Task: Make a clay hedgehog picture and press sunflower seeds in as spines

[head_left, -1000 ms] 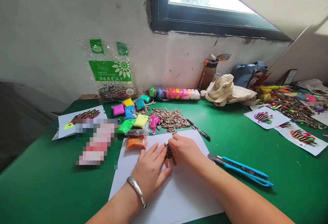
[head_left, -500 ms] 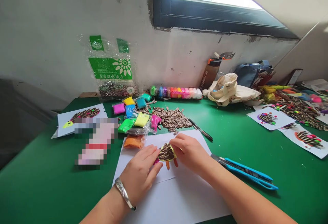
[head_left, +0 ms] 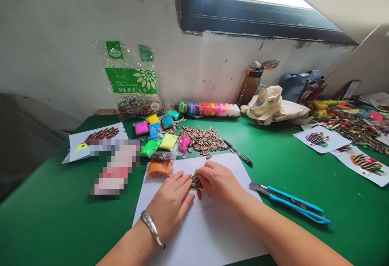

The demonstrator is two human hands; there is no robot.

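Observation:
A small seed-covered clay figure (head_left: 196, 181), with a yellow-green edge and an orange leg, lies on white paper (head_left: 212, 229). My left hand (head_left: 170, 197) rests flat at its left side, fingers stretched out and their tips touching it. Over the right part of the figure, my right hand (head_left: 220, 179) is closed in a pinch; whatever is between its fingertips is hidden. Behind the paper spreads a heap of sunflower seeds (head_left: 205, 139). An orange clay packet (head_left: 160, 167) sits on the paper's upper left corner.
Several bagged clay packets (head_left: 168, 141) lie left of the seeds. A pen (head_left: 238, 152) and a blue-handled utility knife (head_left: 294, 205) are to the right. Finished seed pictures (head_left: 316, 139) lie at both sides. A seed bag (head_left: 130, 83), bottle (head_left: 251, 85) and cloth bag (head_left: 270, 106) stand along the wall.
My right hand has shifted slightly left and covers more of the figure, including one orange leg seen before. The left hand has moved a little to the right.

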